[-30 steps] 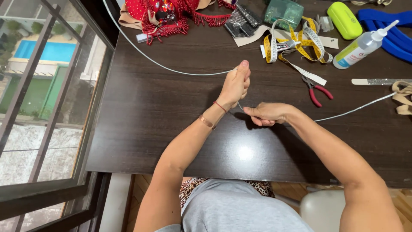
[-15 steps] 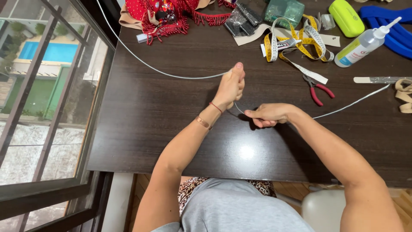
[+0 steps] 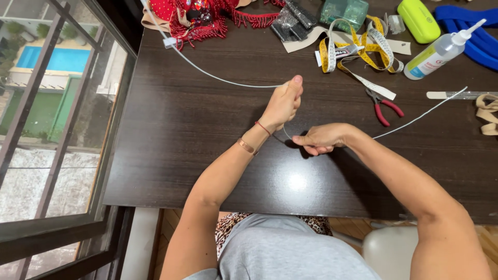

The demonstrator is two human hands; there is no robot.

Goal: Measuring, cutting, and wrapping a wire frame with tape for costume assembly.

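A long thin white cord point(image 3: 218, 78) runs from the table's far left down to my left hand point(image 3: 282, 103), which is closed around it in a fist with the thumb up. The cord bends in a short loop between the hands. My right hand point(image 3: 321, 139) pinches it low on the dark wooden table point(image 3: 176, 135). From there the cord continues right and upward, ending near a clear ruler point(image 3: 456, 95). A red string and a copper bangle sit on my left wrist.
At the far edge lie a red beaded fringe garment point(image 3: 207, 18), silver sequin strips point(image 3: 293, 21), a yellow measuring tape point(image 3: 358, 49), red-handled pliers point(image 3: 384, 106), a white squeeze bottle point(image 3: 438, 52), a lime green case point(image 3: 419, 21) and blue foam point(image 3: 472, 28). A window point(image 3: 52, 129) is on the left.
My left hand has lifted slightly and shifted along the cord, and the loop between the hands has tightened. My right hand stays in place on the table.
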